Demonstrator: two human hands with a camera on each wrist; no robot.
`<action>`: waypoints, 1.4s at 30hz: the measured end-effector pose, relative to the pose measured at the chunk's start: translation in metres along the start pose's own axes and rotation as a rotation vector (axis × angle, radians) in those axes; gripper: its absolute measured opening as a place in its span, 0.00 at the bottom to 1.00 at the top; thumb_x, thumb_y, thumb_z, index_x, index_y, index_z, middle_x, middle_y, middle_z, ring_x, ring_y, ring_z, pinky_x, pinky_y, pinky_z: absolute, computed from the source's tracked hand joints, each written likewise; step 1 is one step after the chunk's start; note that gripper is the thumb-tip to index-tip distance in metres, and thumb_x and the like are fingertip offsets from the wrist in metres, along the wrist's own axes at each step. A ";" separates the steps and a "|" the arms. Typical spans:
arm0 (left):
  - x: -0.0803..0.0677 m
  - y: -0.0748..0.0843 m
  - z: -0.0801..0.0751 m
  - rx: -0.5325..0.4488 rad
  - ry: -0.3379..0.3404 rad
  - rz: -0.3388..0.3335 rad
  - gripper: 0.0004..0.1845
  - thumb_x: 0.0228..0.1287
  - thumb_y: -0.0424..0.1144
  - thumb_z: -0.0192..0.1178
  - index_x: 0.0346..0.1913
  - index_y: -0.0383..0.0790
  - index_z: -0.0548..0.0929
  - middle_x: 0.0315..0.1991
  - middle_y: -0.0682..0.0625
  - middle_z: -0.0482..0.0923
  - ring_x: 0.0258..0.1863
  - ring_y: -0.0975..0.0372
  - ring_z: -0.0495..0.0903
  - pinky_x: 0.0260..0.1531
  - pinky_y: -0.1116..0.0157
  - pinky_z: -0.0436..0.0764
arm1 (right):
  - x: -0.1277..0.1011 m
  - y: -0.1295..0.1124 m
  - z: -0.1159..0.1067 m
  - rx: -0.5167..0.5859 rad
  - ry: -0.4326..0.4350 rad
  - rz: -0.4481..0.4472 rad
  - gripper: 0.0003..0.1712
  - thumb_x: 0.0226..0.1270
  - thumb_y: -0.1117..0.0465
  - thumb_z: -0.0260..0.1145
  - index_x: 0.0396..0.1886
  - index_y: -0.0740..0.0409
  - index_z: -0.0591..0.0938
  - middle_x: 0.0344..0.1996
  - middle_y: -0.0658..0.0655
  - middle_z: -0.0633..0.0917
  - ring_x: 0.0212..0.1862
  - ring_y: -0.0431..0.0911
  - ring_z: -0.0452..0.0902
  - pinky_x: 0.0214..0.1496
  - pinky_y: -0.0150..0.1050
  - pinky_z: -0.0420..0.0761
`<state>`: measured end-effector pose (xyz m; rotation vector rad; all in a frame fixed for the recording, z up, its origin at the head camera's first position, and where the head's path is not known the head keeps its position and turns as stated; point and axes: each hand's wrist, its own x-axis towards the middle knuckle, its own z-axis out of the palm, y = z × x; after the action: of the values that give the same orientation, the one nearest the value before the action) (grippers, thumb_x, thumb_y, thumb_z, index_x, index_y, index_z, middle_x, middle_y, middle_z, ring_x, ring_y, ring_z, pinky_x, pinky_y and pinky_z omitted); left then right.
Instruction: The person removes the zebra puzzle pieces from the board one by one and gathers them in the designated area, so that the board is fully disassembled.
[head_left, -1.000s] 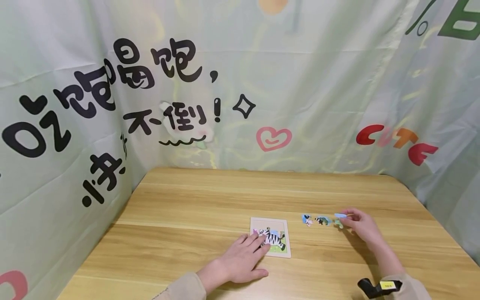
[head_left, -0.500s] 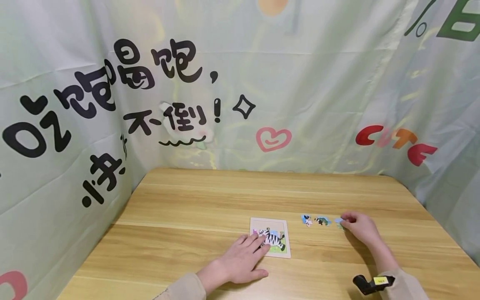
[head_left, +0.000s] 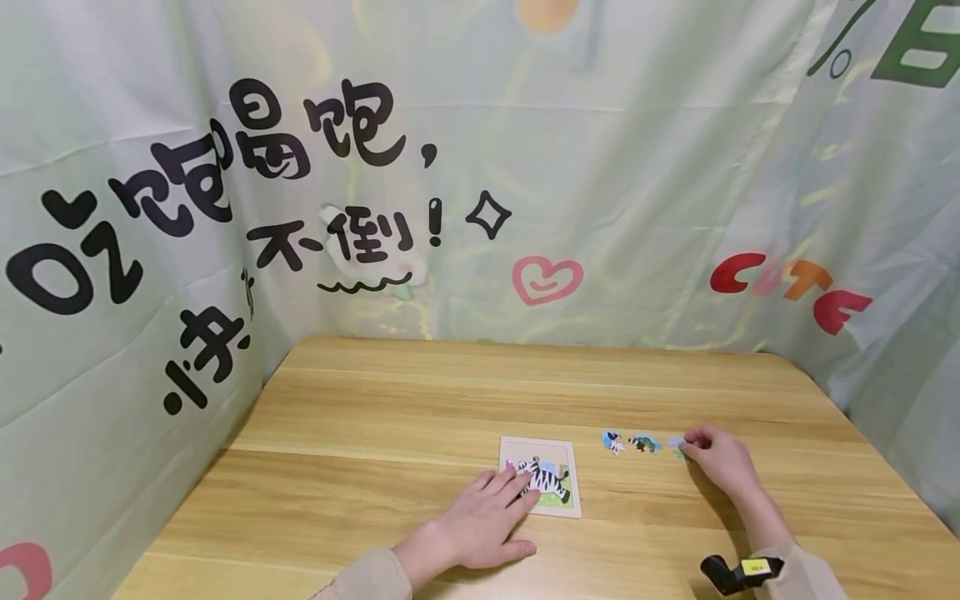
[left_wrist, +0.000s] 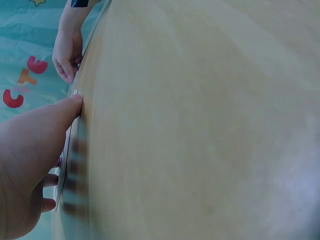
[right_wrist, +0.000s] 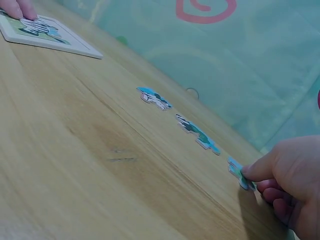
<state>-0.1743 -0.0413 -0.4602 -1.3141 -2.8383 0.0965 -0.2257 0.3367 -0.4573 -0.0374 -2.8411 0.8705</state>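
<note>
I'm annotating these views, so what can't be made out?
Head: lower left corner of the zebra puzzle board, under the left hand.
Head: marks on the yellow label, too small to read.
Right wrist: part of the rightmost puzzle piece, covered by the right hand.
Right wrist: part of the board, cut off by the left edge.

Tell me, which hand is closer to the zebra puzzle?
Left. The left hand rests on the zebra puzzle; the right hand is away to its right, touching a loose piece.
</note>
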 end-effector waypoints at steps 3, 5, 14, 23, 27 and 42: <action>0.000 0.000 0.000 -0.002 0.000 0.001 0.38 0.65 0.67 0.33 0.71 0.49 0.58 0.72 0.48 0.50 0.70 0.54 0.50 0.65 0.55 0.55 | -0.001 0.000 0.001 -0.002 0.006 0.008 0.10 0.60 0.65 0.62 0.35 0.71 0.77 0.28 0.60 0.79 0.32 0.51 0.72 0.33 0.41 0.70; 0.000 0.000 0.001 -0.002 0.002 0.001 0.38 0.65 0.67 0.33 0.71 0.48 0.58 0.72 0.48 0.50 0.70 0.54 0.50 0.65 0.55 0.55 | -0.001 -0.001 0.001 -0.004 0.011 0.010 0.11 0.61 0.65 0.62 0.35 0.72 0.77 0.28 0.61 0.79 0.33 0.51 0.72 0.33 0.42 0.70; 0.000 0.000 0.001 0.002 0.015 0.004 0.38 0.65 0.67 0.35 0.70 0.48 0.58 0.71 0.48 0.52 0.69 0.54 0.51 0.65 0.55 0.56 | -0.001 0.000 0.003 -0.013 0.010 -0.008 0.11 0.61 0.66 0.61 0.37 0.72 0.78 0.28 0.60 0.79 0.33 0.52 0.72 0.33 0.43 0.70; 0.001 0.000 0.002 -0.019 0.009 0.002 0.38 0.65 0.67 0.35 0.71 0.48 0.58 0.72 0.48 0.51 0.70 0.54 0.50 0.65 0.54 0.55 | -0.001 0.000 0.003 -0.016 0.001 0.011 0.09 0.61 0.67 0.60 0.34 0.71 0.76 0.28 0.61 0.78 0.32 0.52 0.72 0.32 0.43 0.70; 0.000 0.000 0.002 -0.023 0.012 0.005 0.38 0.65 0.67 0.35 0.71 0.48 0.58 0.72 0.48 0.51 0.70 0.54 0.50 0.65 0.54 0.56 | -0.001 -0.001 0.004 -0.015 0.004 0.026 0.09 0.61 0.67 0.60 0.34 0.72 0.77 0.28 0.62 0.79 0.32 0.53 0.73 0.32 0.43 0.71; 0.000 0.000 0.002 -0.017 0.010 0.001 0.38 0.65 0.67 0.34 0.71 0.48 0.58 0.72 0.47 0.50 0.70 0.54 0.50 0.65 0.54 0.55 | -0.002 -0.002 0.002 0.031 0.008 0.095 0.15 0.65 0.63 0.58 0.41 0.74 0.76 0.34 0.67 0.78 0.37 0.56 0.73 0.36 0.45 0.72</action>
<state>-0.1750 -0.0414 -0.4620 -1.3160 -2.8363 0.0661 -0.2241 0.3333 -0.4581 -0.1727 -2.8385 0.9301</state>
